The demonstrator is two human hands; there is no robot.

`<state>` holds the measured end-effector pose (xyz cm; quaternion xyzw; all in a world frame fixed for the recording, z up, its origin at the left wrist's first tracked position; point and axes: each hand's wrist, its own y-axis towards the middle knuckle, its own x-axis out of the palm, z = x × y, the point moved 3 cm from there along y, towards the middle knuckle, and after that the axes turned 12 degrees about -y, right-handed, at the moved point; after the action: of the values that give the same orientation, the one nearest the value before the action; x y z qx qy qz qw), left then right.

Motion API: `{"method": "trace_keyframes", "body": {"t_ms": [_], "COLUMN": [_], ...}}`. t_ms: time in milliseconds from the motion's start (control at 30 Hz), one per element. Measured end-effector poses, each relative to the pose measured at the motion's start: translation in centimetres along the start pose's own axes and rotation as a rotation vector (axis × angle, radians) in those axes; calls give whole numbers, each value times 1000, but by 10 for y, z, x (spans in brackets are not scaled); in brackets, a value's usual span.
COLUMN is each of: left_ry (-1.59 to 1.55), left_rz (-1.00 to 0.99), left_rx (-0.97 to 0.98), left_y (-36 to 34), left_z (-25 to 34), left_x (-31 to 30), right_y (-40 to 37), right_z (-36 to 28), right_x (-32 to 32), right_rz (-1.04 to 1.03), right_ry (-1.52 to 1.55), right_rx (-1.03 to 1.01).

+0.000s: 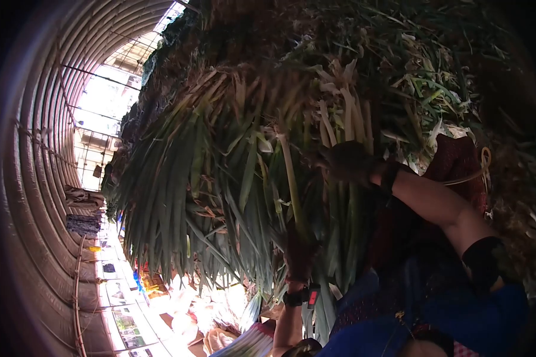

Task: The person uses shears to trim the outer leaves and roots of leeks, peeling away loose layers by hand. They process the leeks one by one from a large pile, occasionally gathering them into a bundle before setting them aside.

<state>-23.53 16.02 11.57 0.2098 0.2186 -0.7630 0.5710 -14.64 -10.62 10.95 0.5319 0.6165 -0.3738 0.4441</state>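
The view is turned sideways and partly dark. My left hand (298, 256), in a dark glove with a black band at the wrist, is closed around the green leafy part of a leek-like stalk (288, 169). The stalk's pale end points up in the frame. My right hand (346, 162), also in a dark glove, reaches in from the right beside that stalk. Its fingers are curled, and what lies between them is too dark to make out. Around both hands is a large heap of long green leaves (173, 172), with several pale stalks (351, 119) above my right hand.
Loose leaves and trimmings (435, 89) lie at the upper right. A dark red mesh sack (455, 160) with a pale cord is beside my right forearm. A ribbed curved roof (27, 178) fills the left. More bunched stalks (253, 342) show at the bottom, near brightly lit ground.
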Motion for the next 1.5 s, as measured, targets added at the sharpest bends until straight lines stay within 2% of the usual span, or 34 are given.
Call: {"method": "trace_keyframes", "body": {"t_ms": [200,300,400,500,600,667,700,733,800,900,933,1000,1100,1133,1200,1300,1400,1467,1500], "left_ry": [-135,-221,-212,-592,-730,-774,-796,-718,-558,-452,-337,-104,938,870,729,772,792,862,902], "left_rz": [-47,-39,-86,-138,-45,-74,-89,-119,-177,-277,-279,-284,-342,-191,107,102,93,74,66], "left_rx": [-60,35,19,-186,-133,-157,-165,-84,70,157,286,532,700,663,579,313,278,264,259], "left_y": [1,3,10,11,19,27,33,43,67,96,104,118,181,209,255,291,309,321,327], "left_z": [-11,-20,-32,-22,-15,-9,-7,-12,-30,14,20,25,-17,-37,-70,-55,-37,-51,-58], "left_x": [0,0,-4,-7,-14,-20,-19,-15,-5,26,34,48,38,29,13,17,29,36,36], "right_y": [9,17,18,6,-6,-22,-43,-59,-74,-91,-94,-96,-99,-101,-100,-91,-72,-57,-47], "right_z": [-5,-4,-2,-1,17,26,28,30,31,35,36,35,23,20,20,16,15,23,29], "right_x": [-27,-27,-29,-27,-4,-11,-44,-67,-75,-69,-66,-53,-49,-49,-38,-39,-40,-26,-15], "right_rz": [31,-18,-9,12,228,347,359,369,373,353,345,311,131,48,47,54,103,150,174], "right_ry": [96,100,161,266,432,397,297,197,159,-60,-160,-83,70,128,234,149,-127,-142,-56], "right_rx": [103,124,105,-11,-296,-316,-223,-130,-81,-10,16,-7,-31,-38,-51,-69,-32,-68,-128]}}
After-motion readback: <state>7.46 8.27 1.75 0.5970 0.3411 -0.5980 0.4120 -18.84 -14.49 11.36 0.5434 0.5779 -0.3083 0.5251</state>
